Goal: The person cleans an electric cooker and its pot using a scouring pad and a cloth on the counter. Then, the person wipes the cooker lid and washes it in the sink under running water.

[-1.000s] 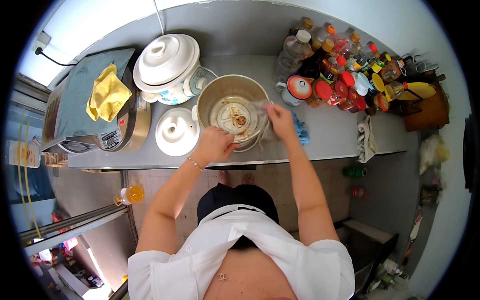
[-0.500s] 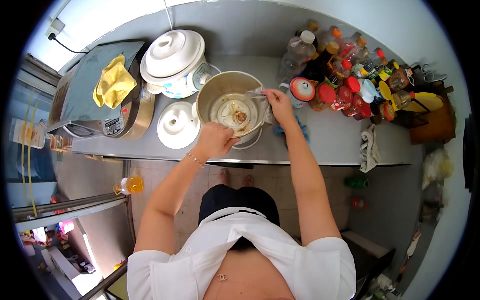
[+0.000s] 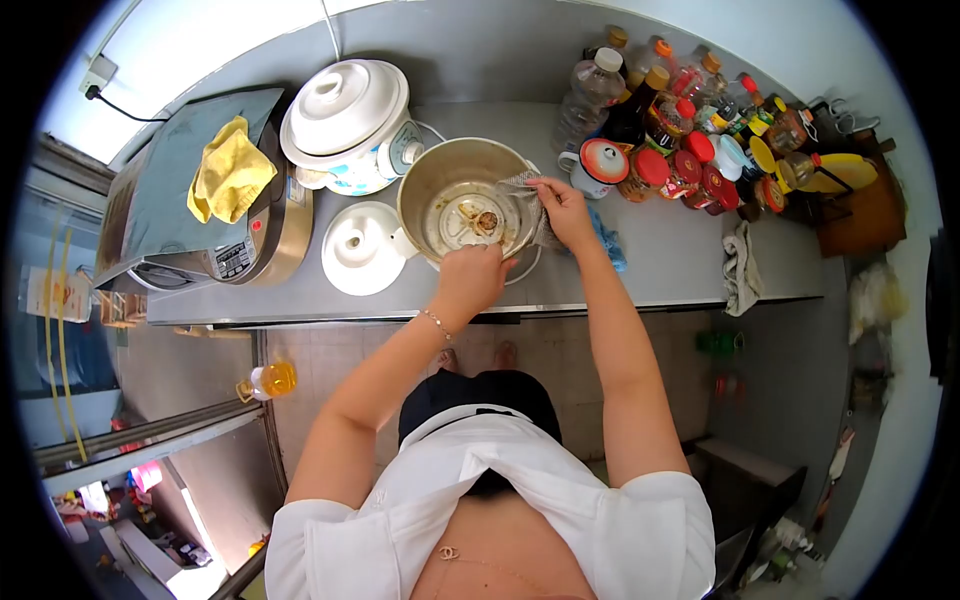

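A deep metal pot (image 3: pixel 425 185) stands at the counter's front edge. Some liquid, small bits and one round brown piece (image 3: pixel 487 221) lie at its bottom. My left hand (image 3: pixel 472 280) is closed on the pot's near rim. At the right rim, my right hand (image 3: pixel 562 212) pinches a crumpled, see-through piece that looks like a plastic bag (image 3: pixel 545 235), which drapes over the rim. A blue cloth (image 3: pixel 608 242) lies just right of that hand. Left of the pot rests a white lid (image 3: pixel 362 250).
A white ceramic cooker (image 3: pixel 345 130) stands behind the lid. Further left is a larger appliance with a yellow cloth (image 3: pixel 232 172) on top. An enamel mug (image 3: pixel 603 165) and several jars and bottles (image 3: pixel 690 175) crowd the right. An oil bottle (image 3: pixel 270 380) is on the floor.
My left hand has slid right along the pot's near rim. My right hand still pinches the see-through piece at the right rim.
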`<state>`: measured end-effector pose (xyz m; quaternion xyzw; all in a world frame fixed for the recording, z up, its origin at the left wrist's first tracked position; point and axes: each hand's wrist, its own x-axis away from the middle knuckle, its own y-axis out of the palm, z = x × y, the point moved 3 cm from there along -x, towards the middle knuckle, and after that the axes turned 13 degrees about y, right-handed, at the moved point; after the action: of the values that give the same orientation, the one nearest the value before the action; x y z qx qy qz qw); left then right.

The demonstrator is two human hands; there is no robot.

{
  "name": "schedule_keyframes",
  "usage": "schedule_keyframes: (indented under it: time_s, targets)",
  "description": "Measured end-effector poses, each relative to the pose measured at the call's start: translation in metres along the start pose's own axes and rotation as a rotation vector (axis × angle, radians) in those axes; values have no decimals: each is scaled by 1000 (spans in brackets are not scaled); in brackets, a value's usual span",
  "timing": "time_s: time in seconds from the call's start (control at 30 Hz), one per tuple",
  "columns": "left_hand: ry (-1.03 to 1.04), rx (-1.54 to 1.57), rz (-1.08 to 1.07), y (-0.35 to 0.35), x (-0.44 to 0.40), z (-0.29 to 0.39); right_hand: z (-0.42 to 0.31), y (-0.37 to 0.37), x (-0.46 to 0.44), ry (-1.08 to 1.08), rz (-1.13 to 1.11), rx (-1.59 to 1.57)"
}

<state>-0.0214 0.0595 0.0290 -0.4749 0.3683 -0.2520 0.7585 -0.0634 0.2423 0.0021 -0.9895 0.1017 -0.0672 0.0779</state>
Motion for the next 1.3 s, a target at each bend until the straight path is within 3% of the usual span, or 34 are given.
schedule_keyframes:
  time_s: [0.07, 0.17, 0.27, 0.4, 0.47, 0.57, 0.7, 0.73, 0.83, 0.93, 1.1, 1.3]
  targets:
    - [33, 34, -107, -8, 2, -8, 5, -1, -3, -39, -66, -85]
    - [392, -29, -160, -48, 9, -36, 10, -2, -6, 16, -67, -75]
    - [454, -26, -282, -47, 19, -77, 7, 3, 8, -45, 100, -13]
    - [461, -40, -242, -42, 21, -75, 16, 43, 67, -67, 477, -22]
    - [429, -37, -231, -39, 27, -66, 14, 79, 105, -114, 520, 89]
    - [415, -2, -87, -35, 37, -53, 16, 92, 116, -192, 513, 232]
    - [374, -3, -64, -29, 40, -44, 15, 47, 78, -20, 379, -29]
    - [363, 0, -66, -31, 40, -42, 19, 51, 80, 44, 438, -1]
    - [379, 11, -10, -35, 39, -43, 20, 94, 117, -113, 527, 90]
    - [404, 34, 33, -28, 41, -48, 19, 97, 119, -167, 473, 119]
    - [388, 60, 21, -31, 41, -46, 6, 43, 77, 27, 385, 148]
    - [399, 76, 91, -32, 39, -45, 12, 102, 126, -79, 385, 60]
